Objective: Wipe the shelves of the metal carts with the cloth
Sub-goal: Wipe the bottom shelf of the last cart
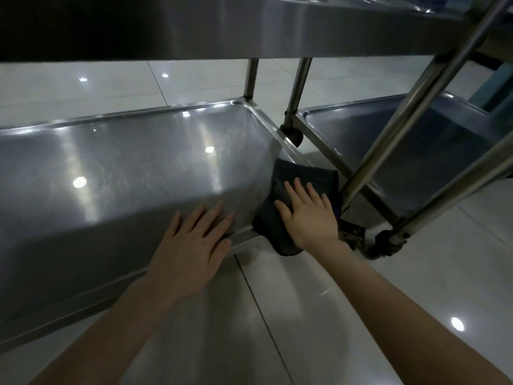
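The dark folded cloth (304,175) lies in the near right corner of the cart's lower shelf (125,162), a shallow stainless tray with a raised rim. Its long axis runs away from the person, roughly along the shelf's right end rim. Its near end droops over the shelf's front rim towards the tiled floor (305,315), and its far end points at the shelf's back right corner.

The right hand (308,215) presses flat on the cloth with fingers straight and spread, gripping nothing (the palm covers the cloth's middle). The left hand (194,243) lies just left of the cloth, also flat. Its straight fingers (213,218) rest on the bare metal inside the shelf and its thumb sits at the front rim. Apart from the cloth and the two hands, this tray shows only reflected ceiling lights.

An upper shelf (222,26) of the same cart runs above the lower shelf. To the right of the lower shelf stands a second cart, whose own low tray shelf (416,140) sits beyond slanting steel tubes (410,112). A black caster (294,134) shows just past the lower shelf's right end.
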Tool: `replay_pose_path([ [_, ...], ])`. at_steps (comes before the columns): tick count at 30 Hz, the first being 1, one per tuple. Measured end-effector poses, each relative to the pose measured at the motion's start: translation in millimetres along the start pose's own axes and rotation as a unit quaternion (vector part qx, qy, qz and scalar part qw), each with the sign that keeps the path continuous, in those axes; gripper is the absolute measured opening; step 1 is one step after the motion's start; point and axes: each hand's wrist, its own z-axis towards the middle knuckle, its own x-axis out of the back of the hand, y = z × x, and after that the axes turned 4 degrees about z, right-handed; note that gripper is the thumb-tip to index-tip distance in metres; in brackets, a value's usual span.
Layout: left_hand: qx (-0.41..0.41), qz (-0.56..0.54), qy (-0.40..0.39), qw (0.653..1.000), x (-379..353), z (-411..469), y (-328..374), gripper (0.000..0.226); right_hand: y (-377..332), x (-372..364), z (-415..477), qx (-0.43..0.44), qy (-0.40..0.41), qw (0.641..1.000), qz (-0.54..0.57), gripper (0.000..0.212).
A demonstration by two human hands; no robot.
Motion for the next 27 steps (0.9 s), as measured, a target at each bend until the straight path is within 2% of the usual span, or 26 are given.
replay_pose_path([
  [3, -0.002, -0.004, -0.002, 1.000, 3, 0, 0, 0.088, 8, -1, 46, -0.059, -0.024, 0.998, 0.011, 0.068],
  [7, -0.007, -0.019, -0.018, 1.000, 8, -1, 2, 0.082, 21, 15, 110, -0.094, -0.057, 0.992, 0.066, 0.071],
  [10, -0.002, -0.024, -0.028, 0.999, 7, 3, -3, 0.077, 23, 26, 128, -0.081, -0.057, 0.989, 0.111, 0.065],
  [13, -0.009, -0.015, -0.039, 0.999, 10, 16, -19, 0.075, 17, 19, 103, -0.079, -0.025, 0.994, 0.069, 0.062],
  [17, 0.018, -0.002, -0.045, 0.999, 6, 29, -27, 0.076, 29, 5, 71, -0.058, -0.030, 0.998, 0.019, 0.060],
  [21, 0.017, -0.008, -0.032, 0.999, 0, 29, -26, 0.068, 28, 14, 124, 0.023, -0.045, 0.998, 0.028, 0.059],
  [25, 0.011, -0.004, -0.031, 0.999, -1, 29, -30, 0.067, -4, 16, 188, 0.003, -0.069, 0.997, 0.037, 0.059],
  [27, 0.015, -0.005, -0.029, 0.999, 0, 28, -30, 0.067, -16, 14, 187, -0.009, -0.059, 0.998, 0.033, 0.059],
])
